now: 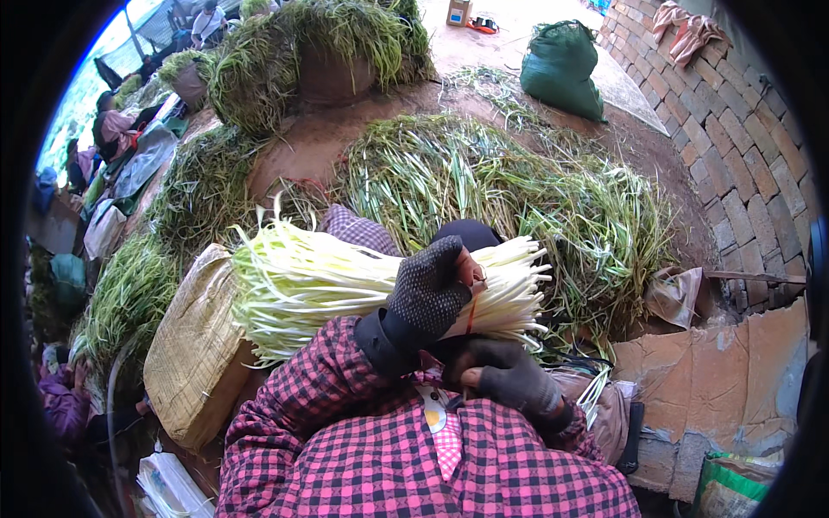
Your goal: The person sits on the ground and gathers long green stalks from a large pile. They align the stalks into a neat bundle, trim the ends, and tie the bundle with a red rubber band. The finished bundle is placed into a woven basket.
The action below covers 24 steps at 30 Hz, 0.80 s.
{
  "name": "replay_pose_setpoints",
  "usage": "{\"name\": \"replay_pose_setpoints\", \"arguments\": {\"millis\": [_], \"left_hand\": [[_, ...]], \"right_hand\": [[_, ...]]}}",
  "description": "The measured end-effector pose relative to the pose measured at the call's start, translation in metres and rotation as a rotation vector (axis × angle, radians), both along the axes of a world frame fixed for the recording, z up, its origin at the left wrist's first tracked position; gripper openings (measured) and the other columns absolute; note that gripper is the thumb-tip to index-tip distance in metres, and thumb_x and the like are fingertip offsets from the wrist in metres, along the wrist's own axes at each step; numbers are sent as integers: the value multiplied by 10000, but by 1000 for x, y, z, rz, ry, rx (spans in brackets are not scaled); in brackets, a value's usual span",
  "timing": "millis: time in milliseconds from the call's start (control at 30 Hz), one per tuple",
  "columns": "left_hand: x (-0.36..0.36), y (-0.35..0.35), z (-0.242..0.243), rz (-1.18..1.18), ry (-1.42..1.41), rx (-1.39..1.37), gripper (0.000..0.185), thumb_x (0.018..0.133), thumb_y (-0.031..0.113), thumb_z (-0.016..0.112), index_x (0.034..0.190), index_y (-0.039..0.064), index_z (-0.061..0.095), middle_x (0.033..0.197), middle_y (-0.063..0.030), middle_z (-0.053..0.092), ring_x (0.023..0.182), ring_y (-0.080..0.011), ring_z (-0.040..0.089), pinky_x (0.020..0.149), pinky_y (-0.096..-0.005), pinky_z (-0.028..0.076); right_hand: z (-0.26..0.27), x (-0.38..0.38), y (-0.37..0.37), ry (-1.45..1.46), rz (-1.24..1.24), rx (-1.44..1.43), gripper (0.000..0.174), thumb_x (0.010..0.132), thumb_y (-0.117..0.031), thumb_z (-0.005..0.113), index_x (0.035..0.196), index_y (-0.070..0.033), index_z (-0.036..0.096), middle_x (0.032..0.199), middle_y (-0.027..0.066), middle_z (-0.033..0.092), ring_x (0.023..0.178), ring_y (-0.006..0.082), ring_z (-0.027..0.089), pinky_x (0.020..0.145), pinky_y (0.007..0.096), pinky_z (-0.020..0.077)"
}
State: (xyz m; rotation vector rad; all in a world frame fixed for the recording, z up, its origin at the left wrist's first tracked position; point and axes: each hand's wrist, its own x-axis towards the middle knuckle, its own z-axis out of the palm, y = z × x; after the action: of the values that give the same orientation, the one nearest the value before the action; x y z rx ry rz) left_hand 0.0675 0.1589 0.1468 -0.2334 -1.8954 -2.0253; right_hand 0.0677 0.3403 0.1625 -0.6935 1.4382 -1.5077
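Note:
A thick bundle of pale blanched stalks [324, 272] lies crosswise over my lap, its leafy yellow-green ends to the left and its white ends to the right. My left hand [432, 281], in a dark dotted fingerless glove, is on top of the bundle. Its fingertips pinch a thin red tie [472, 317] that runs down across the white stalks. Close to my chest, below the bundle, is my right hand [511, 375] in a dark fingerless glove. Its fingers are curled, and whatever may be between them is hidden.
A heap of green leafy stalks [440, 168] spreads on the ground ahead. A wrapped yellowish block [188, 349] stands at my left. Flattened cardboard [706, 382] and a brick wall [745, 162] are on the right. A green sack [562, 71] stands farther off. Other people sit at far left.

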Motion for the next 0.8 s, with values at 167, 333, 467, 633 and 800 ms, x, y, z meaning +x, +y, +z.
{"name": "replay_pose_setpoints", "arguments": {"millis": [167,333,467,633,800], "left_hand": [[22,-6,4,97,79,-236,219,676,-73,636,705,56,461,768,-88,587,761,-192,592,676,-297,476],[49,-29,10,155,266,-422,218,594,-62,606,709,80,487,794,-94,583,779,-300,580,679,-365,474],[57,-36,10,102,353,-539,228,589,-45,601,725,105,497,812,-73,587,816,-315,584,733,-406,471],[56,-39,9,75,435,-608,190,621,34,618,751,115,506,823,-55,585,827,-300,583,762,-406,458],[58,-40,8,50,412,-630,240,643,-31,634,744,135,494,858,-59,626,822,-295,601,705,-401,446]], "right_hand": [[18,12,-21,3,-508,-332,296,803,48,548,1096,23,514,966,60,597,915,119,571,832,261,459],[12,7,-46,334,-601,-135,366,771,56,563,1130,4,510,1018,105,573,903,162,592,795,272,475],[13,1,-51,899,-418,-20,352,726,37,610,1072,-20,569,944,138,568,810,258,595,708,317,471],[7,1,-57,1003,-431,14,275,717,15,618,986,-26,578,838,127,569,742,288,590,640,340,470],[-1,4,-60,1022,-480,30,211,711,0,624,914,-31,577,772,134,558,699,307,588,613,349,471]]}}
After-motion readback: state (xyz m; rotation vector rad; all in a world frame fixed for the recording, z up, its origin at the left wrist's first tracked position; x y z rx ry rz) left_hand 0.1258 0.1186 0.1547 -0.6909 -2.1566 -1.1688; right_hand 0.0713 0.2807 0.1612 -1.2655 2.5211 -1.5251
